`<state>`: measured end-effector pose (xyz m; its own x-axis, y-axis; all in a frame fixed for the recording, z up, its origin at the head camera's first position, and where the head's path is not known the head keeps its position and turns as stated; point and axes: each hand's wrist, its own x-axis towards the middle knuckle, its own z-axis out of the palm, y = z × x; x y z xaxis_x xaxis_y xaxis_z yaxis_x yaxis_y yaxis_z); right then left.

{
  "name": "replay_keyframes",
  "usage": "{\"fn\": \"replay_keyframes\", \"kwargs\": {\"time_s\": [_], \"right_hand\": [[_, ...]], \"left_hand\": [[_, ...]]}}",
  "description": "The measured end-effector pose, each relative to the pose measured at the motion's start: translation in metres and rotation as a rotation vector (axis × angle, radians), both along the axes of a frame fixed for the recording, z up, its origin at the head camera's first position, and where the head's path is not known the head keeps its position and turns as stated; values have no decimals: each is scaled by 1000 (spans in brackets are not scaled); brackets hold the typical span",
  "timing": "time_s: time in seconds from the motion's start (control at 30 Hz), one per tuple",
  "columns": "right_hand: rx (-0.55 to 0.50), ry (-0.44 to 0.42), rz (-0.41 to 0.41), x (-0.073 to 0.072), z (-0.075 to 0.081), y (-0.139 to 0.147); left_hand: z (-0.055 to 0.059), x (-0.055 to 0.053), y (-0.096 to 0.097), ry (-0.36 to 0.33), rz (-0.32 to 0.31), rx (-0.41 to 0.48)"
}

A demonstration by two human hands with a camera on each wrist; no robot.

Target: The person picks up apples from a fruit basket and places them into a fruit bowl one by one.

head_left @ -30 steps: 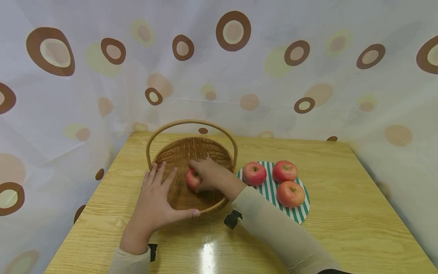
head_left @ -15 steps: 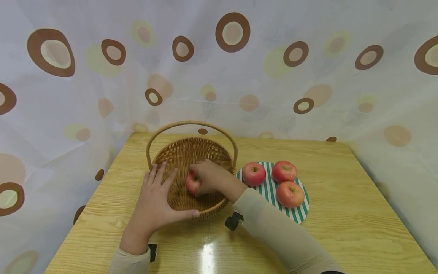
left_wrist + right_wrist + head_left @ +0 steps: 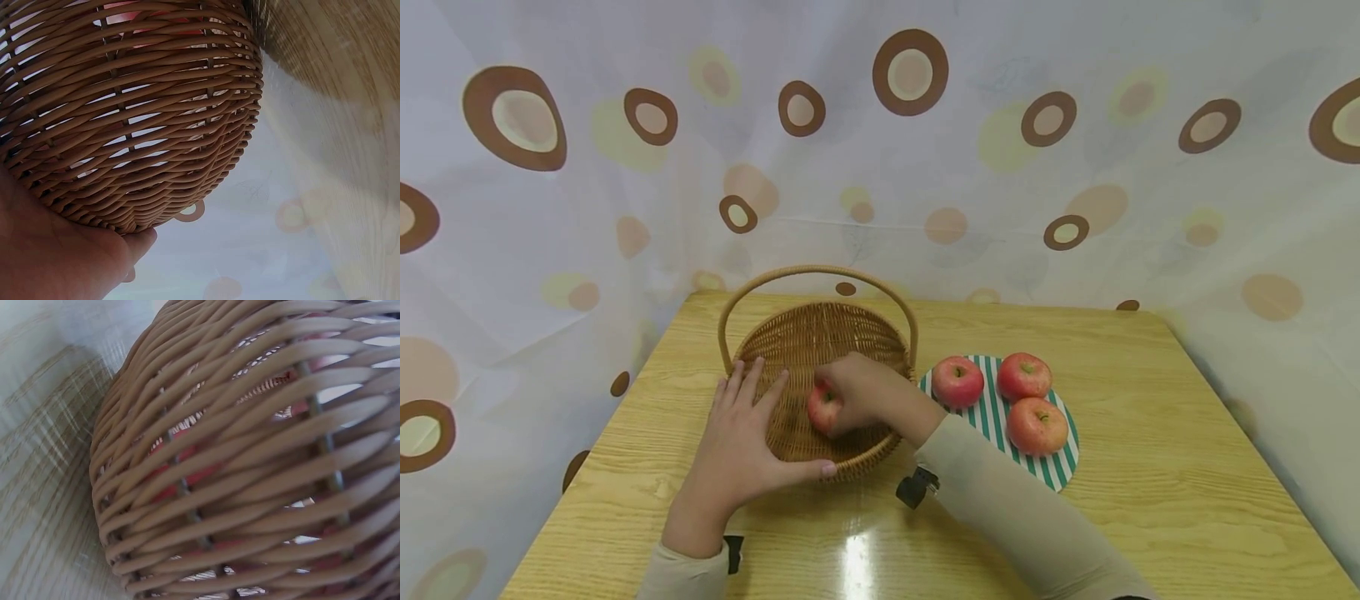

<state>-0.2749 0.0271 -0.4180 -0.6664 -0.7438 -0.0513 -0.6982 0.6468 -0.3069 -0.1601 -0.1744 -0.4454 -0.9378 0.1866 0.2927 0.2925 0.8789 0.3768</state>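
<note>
My right hand [image 3: 863, 390] reaches down inside a brown wicker basket [image 3: 797, 333] and grips a red apple [image 3: 823, 410], its fingers curled over the fruit's far and right sides. Spread wide, my left hand [image 3: 741, 450] rests on the basket's left and front rim with straight fingers. The left wrist view has part of that hand [image 3: 56, 250] against the woven wall [image 3: 137, 112]. Close up in the right wrist view, the basket's wall [image 3: 250, 456] lets patches of red show through its gaps; the right hand is hidden there.
Right of the basket lies a round green-and-white striped mat [image 3: 992, 412] bearing three apples [image 3: 1037, 427]. The basket's tall handle [image 3: 817, 268] arches over its far side. A patterned curtain [image 3: 970, 192] surrounds the wooden table [image 3: 1165, 450] at the back and sides.
My right wrist has shifted slightly right and its fingers have curled a little more over the apple. The left hand holds its place on the basket.
</note>
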Motion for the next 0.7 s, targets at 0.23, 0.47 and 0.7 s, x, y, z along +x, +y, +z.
{"fn": "replay_keyframes", "kwargs": {"time_s": [0.23,0.47,0.7], "right_hand": [[-75,57,21,4,4,8],[-182,141,44,9,11,19],[-242,148,36,16,19,27]], "left_hand": [[-1,-1,0,3,-4,1],[1,-1,2,-11,-1,6],[0,-1,0,-21,5,12]]}}
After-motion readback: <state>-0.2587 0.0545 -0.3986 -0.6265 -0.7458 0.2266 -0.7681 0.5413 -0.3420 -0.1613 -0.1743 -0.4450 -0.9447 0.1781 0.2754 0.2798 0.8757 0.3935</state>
